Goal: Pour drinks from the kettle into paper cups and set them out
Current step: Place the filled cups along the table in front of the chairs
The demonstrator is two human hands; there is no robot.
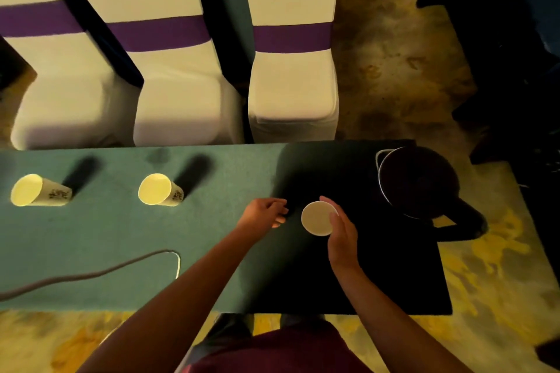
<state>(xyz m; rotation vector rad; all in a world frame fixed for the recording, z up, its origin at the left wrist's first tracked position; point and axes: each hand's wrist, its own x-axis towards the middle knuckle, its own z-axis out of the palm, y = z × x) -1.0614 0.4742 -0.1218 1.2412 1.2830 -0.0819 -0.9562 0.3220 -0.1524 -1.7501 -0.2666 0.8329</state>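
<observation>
Head cam only, so one view here. Right hand [341, 228] is wrapped around a paper cup [318, 218] sitting on the green counter [121, 236], fingers curled round its right side. Left hand [265, 212] hovers just at the cup's 9 o'clock, fingers loosely curled, holding nothing. Dark kettle [419, 183] stands at the cup's 2 o'clock, near the counter's far corner. Two more paper cups, one [159, 189] nearer and one [38, 191] further out, sit off toward 9 o'clock. White cable [121, 266] trails along at 8 o'clock. Covered chairs [178, 70] with purple sashes line up at 12.
</observation>
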